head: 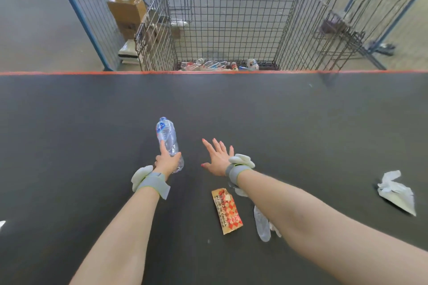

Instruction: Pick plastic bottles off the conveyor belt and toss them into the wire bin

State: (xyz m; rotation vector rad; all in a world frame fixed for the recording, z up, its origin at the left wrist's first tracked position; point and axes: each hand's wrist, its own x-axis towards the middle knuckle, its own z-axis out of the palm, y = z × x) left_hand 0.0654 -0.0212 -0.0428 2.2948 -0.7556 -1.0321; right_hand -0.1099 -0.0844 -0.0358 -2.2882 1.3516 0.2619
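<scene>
My left hand (167,161) grips a clear plastic bottle (167,136) with a blue label near its lower end; the bottle points away from me over the dark conveyor belt (301,122). My right hand (216,157) is held out beside it with fingers spread, holding nothing. Beyond the belt's orange far edge stands the wire bin (231,21), with several bottles (220,65) lying on its floor. Under my right forearm a flattened clear bottle (261,224) lies on the belt, partly hidden.
A red and tan printed cardboard strip (227,210) lies on the belt near my right wrist. Crumpled white plastic (396,192) sits at the right. A cardboard box (128,14) and blue-framed mesh fences (90,14) stand left of the bin, further wire racks (347,23) to the right.
</scene>
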